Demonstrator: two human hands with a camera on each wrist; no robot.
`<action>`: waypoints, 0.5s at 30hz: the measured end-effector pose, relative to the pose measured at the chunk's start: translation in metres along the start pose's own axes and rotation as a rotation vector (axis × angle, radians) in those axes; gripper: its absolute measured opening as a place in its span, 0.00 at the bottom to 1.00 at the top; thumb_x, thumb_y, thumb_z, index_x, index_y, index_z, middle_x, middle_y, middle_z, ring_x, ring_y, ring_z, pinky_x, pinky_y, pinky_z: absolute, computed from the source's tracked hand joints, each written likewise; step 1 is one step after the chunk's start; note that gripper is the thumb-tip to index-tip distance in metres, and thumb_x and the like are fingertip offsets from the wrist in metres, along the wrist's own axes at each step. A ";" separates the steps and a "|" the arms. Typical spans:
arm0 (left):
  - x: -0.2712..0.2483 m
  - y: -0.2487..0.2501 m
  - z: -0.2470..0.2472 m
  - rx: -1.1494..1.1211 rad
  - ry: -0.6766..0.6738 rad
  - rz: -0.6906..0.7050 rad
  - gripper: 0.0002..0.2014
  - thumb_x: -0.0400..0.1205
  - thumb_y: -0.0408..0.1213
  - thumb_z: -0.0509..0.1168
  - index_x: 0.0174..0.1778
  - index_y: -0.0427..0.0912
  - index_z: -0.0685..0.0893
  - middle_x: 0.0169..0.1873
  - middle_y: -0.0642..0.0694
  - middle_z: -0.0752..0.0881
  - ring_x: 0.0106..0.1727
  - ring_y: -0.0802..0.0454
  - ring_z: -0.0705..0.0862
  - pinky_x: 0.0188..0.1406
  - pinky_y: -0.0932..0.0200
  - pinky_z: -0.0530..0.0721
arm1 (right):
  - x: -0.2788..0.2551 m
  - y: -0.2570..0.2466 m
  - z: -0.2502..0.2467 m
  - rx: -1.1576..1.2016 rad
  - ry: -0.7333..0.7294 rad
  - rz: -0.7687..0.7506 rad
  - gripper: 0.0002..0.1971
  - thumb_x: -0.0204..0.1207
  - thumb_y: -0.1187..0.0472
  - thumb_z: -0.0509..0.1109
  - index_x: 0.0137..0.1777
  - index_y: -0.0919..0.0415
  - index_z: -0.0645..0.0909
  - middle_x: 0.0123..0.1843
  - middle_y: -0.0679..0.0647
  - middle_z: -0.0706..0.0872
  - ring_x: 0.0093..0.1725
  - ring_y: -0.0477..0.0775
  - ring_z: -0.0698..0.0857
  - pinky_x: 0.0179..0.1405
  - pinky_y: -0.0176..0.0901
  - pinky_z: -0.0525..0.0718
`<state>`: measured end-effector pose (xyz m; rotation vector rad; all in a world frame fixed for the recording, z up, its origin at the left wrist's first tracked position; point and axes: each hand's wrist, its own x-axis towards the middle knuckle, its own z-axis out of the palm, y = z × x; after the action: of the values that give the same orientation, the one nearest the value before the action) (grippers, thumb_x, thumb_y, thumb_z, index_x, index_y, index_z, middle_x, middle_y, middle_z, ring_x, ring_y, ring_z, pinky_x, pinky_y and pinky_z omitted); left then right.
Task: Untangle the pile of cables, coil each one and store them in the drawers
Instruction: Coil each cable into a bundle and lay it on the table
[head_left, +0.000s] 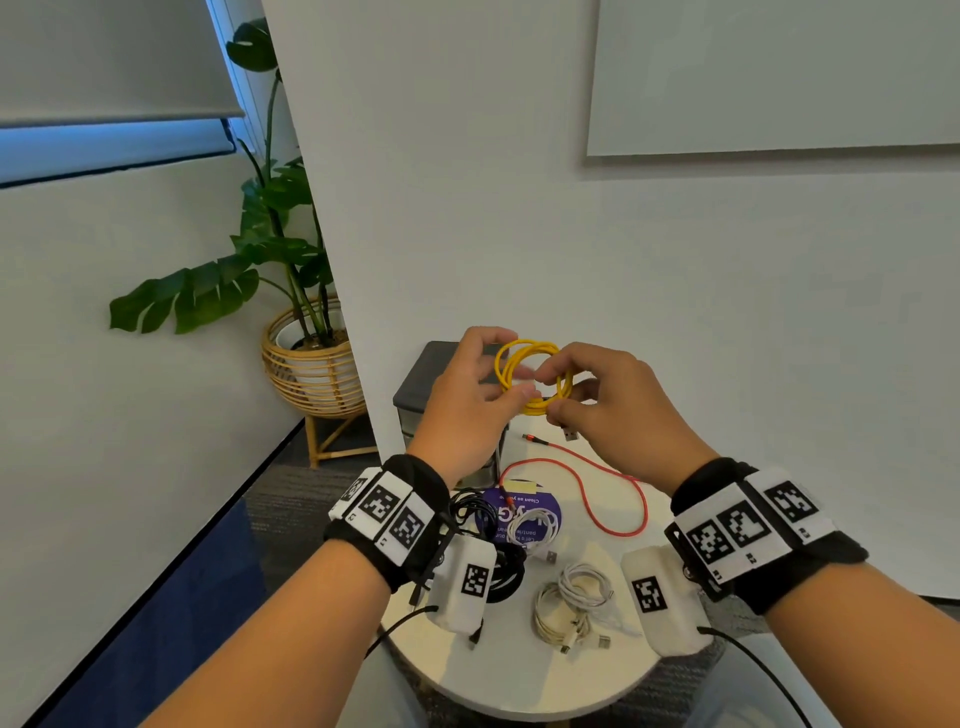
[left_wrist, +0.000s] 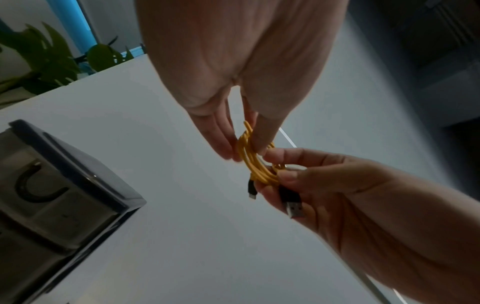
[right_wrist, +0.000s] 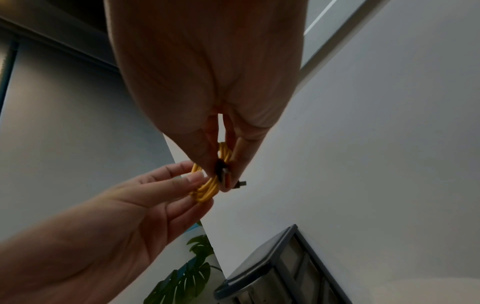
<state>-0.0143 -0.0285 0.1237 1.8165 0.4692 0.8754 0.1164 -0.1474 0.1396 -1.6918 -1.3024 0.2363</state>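
1. The left grip (head_left: 470, 387) pinches the left side of the yellow coil (head_left: 532, 376), thumb against fingertips, narrow around the strands.
2. The right grip (head_left: 605, 410) pinches the coil's lower right side, fingers curled round the bundled strands; it is also narrow.
3. The coil hangs in the air between the two grips, above the far part of the desk (head_left: 519, 670) and in front of the drawers (head_left: 431, 387).
4. In the left wrist view the coil (left_wrist: 253, 164) shows two dark plugs at the right grip (left_wrist: 337, 185): a small one below the strands and a USB plug (left_wrist: 294, 207) sticking out under the fingers.
5. In the right wrist view the left grip (right_wrist: 135, 205) meets the coil (right_wrist: 205, 189) from below left, the right grip (right_wrist: 221, 164) from above.
6. Below the right grip a red cable (head_left: 597, 488) lies uncoiled on the desk, one plug near the drawers.
7. Nearer the person than both grips lie two white coils (head_left: 571, 603) side by side and touching; a third white coil (head_left: 530, 530) rests on a purple disc (head_left: 519, 512).
8. Under the left wrist sits a black cable (head_left: 483, 540), partly hidden by the wristband (head_left: 389, 512).
9. Left of the left grip, on the floor, stands a plant (head_left: 291, 249) in a wicker basket (head_left: 311, 369).
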 end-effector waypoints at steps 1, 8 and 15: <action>0.000 0.000 0.000 -0.019 -0.024 -0.017 0.21 0.83 0.29 0.74 0.69 0.49 0.77 0.51 0.47 0.92 0.51 0.50 0.93 0.53 0.52 0.92 | -0.001 -0.001 -0.001 0.038 -0.010 0.012 0.16 0.74 0.72 0.75 0.53 0.51 0.82 0.53 0.51 0.86 0.39 0.56 0.91 0.42 0.58 0.92; -0.002 0.003 -0.005 -0.152 -0.019 -0.098 0.19 0.83 0.25 0.72 0.69 0.42 0.81 0.50 0.35 0.91 0.52 0.41 0.93 0.48 0.51 0.93 | -0.002 0.005 -0.004 0.570 -0.093 0.301 0.14 0.84 0.62 0.71 0.66 0.55 0.75 0.54 0.66 0.90 0.50 0.65 0.93 0.55 0.59 0.92; -0.004 0.006 -0.003 -0.165 -0.007 -0.088 0.21 0.82 0.24 0.72 0.69 0.43 0.81 0.49 0.36 0.90 0.52 0.41 0.93 0.48 0.49 0.93 | 0.000 0.024 0.006 0.557 -0.174 0.301 0.19 0.79 0.77 0.70 0.65 0.59 0.81 0.54 0.66 0.91 0.49 0.61 0.91 0.46 0.46 0.87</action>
<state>-0.0191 -0.0319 0.1287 1.6356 0.4552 0.8229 0.1281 -0.1430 0.1179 -1.3923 -0.9733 0.8574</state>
